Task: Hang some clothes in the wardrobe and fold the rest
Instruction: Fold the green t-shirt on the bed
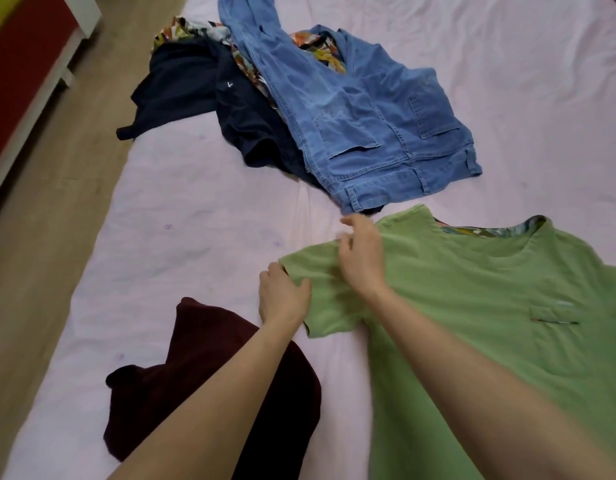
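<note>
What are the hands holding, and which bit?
Both hands grip the green T-shirt by its sleeve: left hand at the cuff, right hand near the shoulder.

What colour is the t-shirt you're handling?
Light green t-shirt, plain, with a small chest pocket; seen clearly in the head view.

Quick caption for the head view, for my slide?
Both hands, left and right, hold a green shirt's sleeve on the bed, jeans beyond.

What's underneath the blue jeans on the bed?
Under the blue jeans a leaf-print garment and a dark navy garment stick out. How far they run beneath is covered.
</note>
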A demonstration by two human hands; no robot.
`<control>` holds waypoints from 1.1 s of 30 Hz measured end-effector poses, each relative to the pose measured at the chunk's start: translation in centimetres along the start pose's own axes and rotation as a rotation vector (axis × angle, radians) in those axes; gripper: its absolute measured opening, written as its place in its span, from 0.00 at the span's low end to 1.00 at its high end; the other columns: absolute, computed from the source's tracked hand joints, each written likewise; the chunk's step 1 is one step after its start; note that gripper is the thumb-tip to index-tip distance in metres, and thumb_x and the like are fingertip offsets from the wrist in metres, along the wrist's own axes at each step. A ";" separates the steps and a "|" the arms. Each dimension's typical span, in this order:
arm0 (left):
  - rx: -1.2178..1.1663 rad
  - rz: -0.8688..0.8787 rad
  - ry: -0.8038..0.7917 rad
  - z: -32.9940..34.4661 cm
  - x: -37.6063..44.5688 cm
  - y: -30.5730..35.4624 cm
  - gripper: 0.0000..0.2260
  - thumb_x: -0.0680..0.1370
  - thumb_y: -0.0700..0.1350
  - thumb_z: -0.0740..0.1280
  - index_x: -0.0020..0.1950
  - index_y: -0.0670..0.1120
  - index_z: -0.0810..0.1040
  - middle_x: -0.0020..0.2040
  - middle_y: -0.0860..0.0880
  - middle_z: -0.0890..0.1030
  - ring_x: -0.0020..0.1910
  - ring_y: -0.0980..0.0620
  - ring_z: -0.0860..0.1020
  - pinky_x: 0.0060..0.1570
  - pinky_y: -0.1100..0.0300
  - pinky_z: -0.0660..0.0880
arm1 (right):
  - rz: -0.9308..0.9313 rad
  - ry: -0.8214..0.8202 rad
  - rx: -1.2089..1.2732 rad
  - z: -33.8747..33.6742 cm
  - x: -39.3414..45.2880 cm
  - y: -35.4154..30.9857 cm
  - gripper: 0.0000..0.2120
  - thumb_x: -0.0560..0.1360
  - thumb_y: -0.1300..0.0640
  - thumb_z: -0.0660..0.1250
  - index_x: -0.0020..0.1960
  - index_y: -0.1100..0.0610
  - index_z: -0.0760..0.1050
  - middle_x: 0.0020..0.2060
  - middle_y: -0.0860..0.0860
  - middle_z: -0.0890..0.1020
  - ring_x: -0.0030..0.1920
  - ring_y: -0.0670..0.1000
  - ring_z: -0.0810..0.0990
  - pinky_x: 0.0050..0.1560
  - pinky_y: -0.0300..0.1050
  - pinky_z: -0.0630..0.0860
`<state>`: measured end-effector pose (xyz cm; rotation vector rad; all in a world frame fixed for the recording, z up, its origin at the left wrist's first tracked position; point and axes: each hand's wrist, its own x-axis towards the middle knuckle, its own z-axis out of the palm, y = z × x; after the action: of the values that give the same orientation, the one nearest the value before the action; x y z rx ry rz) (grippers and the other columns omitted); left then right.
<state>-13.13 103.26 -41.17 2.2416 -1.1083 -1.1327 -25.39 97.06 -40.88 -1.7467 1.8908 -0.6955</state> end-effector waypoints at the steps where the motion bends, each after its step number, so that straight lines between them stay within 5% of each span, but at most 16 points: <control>1: -0.030 0.013 0.031 0.1 0.1 0.3 0.21 0.74 0.48 0.68 0.62 0.40 0.68 0.60 0.42 0.73 0.58 0.42 0.75 0.55 0.50 0.73 | 0.064 0.105 -0.050 -0.4 -1.0 1.4 0.14 0.75 0.65 0.60 0.59 0.61 0.74 0.56 0.57 0.78 0.57 0.57 0.73 0.60 0.48 0.67; 3: -0.113 -0.023 0.055 0.3 0.4 1.0 0.27 0.74 0.50 0.70 0.68 0.40 0.65 0.63 0.42 0.73 0.62 0.42 0.73 0.58 0.53 0.70 | 0.188 0.173 -0.120 -0.8 -2.7 4.1 0.16 0.74 0.65 0.62 0.62 0.62 0.73 0.58 0.59 0.77 0.58 0.60 0.73 0.62 0.49 0.64; 5: -0.228 -0.121 0.049 0.5 0.9 1.6 0.29 0.74 0.50 0.71 0.69 0.40 0.63 0.64 0.43 0.73 0.63 0.43 0.73 0.55 0.58 0.68 | 0.224 0.040 -0.146 -0.5 -3.6 5.9 0.20 0.76 0.63 0.61 0.67 0.62 0.69 0.64 0.59 0.74 0.63 0.60 0.70 0.66 0.48 0.60; 8: -0.303 -0.129 0.053 0.9 1.8 1.7 0.21 0.74 0.47 0.71 0.63 0.41 0.72 0.59 0.44 0.78 0.59 0.44 0.76 0.50 0.61 0.68 | 0.143 0.017 -0.135 -0.6 -1.8 6.4 0.17 0.77 0.65 0.56 0.66 0.61 0.71 0.62 0.58 0.74 0.59 0.60 0.73 0.61 0.50 0.66; 12: -0.110 0.080 0.148 1.3 1.9 2.0 0.14 0.74 0.45 0.70 0.57 0.44 0.75 0.57 0.45 0.75 0.57 0.46 0.74 0.54 0.59 0.68 | 0.022 0.048 -0.335 -2.7 2.3 5.6 0.18 0.74 0.69 0.54 0.61 0.59 0.71 0.60 0.56 0.72 0.52 0.60 0.73 0.44 0.51 0.69; 17: 0.347 0.573 0.177 2.9 2.2 4.5 0.17 0.77 0.49 0.65 0.65 0.48 0.72 0.61 0.49 0.76 0.61 0.47 0.70 0.61 0.55 0.63 | -0.129 -0.023 -0.652 -4.5 6.6 6.4 0.14 0.77 0.66 0.55 0.60 0.59 0.71 0.59 0.56 0.74 0.57 0.58 0.69 0.51 0.50 0.66; 20: 0.409 0.633 0.050 4.6 3.1 6.8 0.16 0.79 0.51 0.61 0.66 0.48 0.72 0.60 0.48 0.78 0.60 0.46 0.72 0.61 0.53 0.65 | 0.084 -0.012 -0.593 -5.3 8.2 7.4 0.15 0.80 0.59 0.54 0.65 0.61 0.67 0.64 0.59 0.71 0.63 0.60 0.67 0.59 0.53 0.65; 25: 0.500 0.547 0.002 8.0 4.8 9.8 0.17 0.79 0.56 0.60 0.59 0.45 0.74 0.57 0.43 0.78 0.57 0.42 0.74 0.55 0.50 0.69 | 0.595 -0.005 -0.259 -6.8 9.8 8.9 0.32 0.77 0.38 0.57 0.69 0.62 0.66 0.67 0.61 0.71 0.68 0.61 0.66 0.66 0.55 0.62; 29: 0.481 0.483 0.002 9.2 5.4 11.0 0.17 0.79 0.57 0.61 0.56 0.45 0.77 0.55 0.44 0.80 0.55 0.42 0.76 0.54 0.49 0.72 | 0.532 -0.067 -0.194 -7.3 11.0 10.4 0.19 0.73 0.43 0.63 0.52 0.57 0.75 0.55 0.57 0.80 0.59 0.60 0.75 0.61 0.52 0.66; 31: 0.453 0.473 -0.039 9.5 5.4 11.3 0.15 0.78 0.56 0.63 0.53 0.45 0.77 0.53 0.45 0.80 0.53 0.43 0.77 0.51 0.51 0.73 | 0.456 -0.107 -0.064 -7.6 11.2 10.7 0.13 0.74 0.46 0.64 0.42 0.57 0.71 0.47 0.55 0.80 0.53 0.59 0.77 0.56 0.52 0.69; 33: 0.385 0.472 -0.065 9.5 5.3 11.5 0.12 0.78 0.54 0.64 0.50 0.45 0.76 0.53 0.47 0.78 0.52 0.44 0.76 0.48 0.53 0.71 | 0.382 -0.173 -0.092 -8.3 11.3 10.8 0.14 0.77 0.45 0.60 0.43 0.56 0.69 0.44 0.53 0.77 0.50 0.57 0.76 0.57 0.52 0.67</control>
<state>-24.33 92.08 -42.18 2.0358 -1.8921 -0.8498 -39.84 86.91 -41.58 -1.3852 2.0765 -0.3096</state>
